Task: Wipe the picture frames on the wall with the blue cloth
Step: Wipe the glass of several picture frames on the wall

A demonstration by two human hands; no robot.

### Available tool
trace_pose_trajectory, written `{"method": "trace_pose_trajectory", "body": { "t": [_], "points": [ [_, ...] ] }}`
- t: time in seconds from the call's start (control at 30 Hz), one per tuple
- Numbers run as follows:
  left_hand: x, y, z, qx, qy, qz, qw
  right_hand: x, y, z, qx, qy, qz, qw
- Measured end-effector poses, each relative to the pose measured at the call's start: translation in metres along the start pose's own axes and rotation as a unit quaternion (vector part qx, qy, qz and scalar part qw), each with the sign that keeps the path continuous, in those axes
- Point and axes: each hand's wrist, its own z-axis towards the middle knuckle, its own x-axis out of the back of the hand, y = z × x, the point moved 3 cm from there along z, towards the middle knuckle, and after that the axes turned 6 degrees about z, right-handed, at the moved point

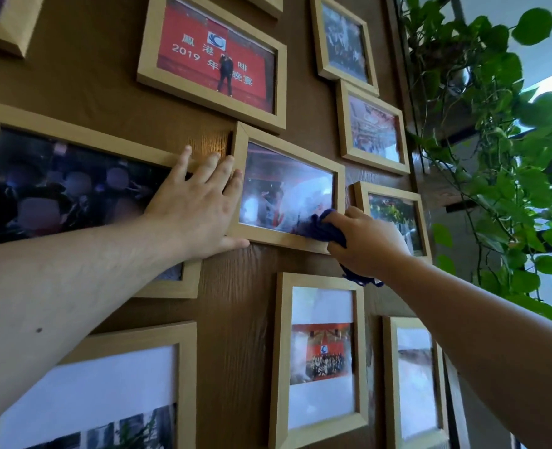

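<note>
From the head view, your right hand point(363, 243) is closed around the bunched blue cloth point(324, 229), pressing it on the lower right corner of the middle frame point(286, 189). Just left of that grip, your left hand point(200, 202) lies flat and open, holding nothing, bracing the frame's left edge, likely so it stays put on the wall point(235, 303).

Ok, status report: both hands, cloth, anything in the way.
Right hand bunched on blue cloth, at centre frame's lower right corner. Left hand flat, bracing frame's left edge. Path clear; hanging plant off right.
</note>
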Motion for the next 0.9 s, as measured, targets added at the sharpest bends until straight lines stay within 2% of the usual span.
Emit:
{"method": "trace_pose_trajectory", "body": {
  "t": [0.17, 0.37, 0.67, 0.77, 0.9],
  "points": [
    [0.024, -0.029, -0.030, -0.017, 0.022, -0.009, 1.000, 0.031, -0.046, -0.005, 0.006, 0.064, 0.045, 0.997],
    [0.033, -0.088, -0.083, -0.036, 0.025, -0.013, 0.999, 0.062, -0.141, -0.001, 0.055, 0.118, 0.120, 0.984],
    [0.008, -0.168, -0.151, 0.003, -0.028, 0.001, 1.000, 0.068, -0.258, 0.012, 0.090, 0.131, 0.173, 0.972],
    [-0.003, -0.177, -0.163, 0.019, -0.060, 0.007, 0.998, 0.066, -0.291, 0.015, 0.094, 0.137, 0.188, 0.968],
    [-0.013, -0.181, -0.169, 0.043, -0.061, 0.000, 0.997, 0.057, -0.336, 0.026, 0.108, 0.146, 0.180, 0.967]
  ]
}}
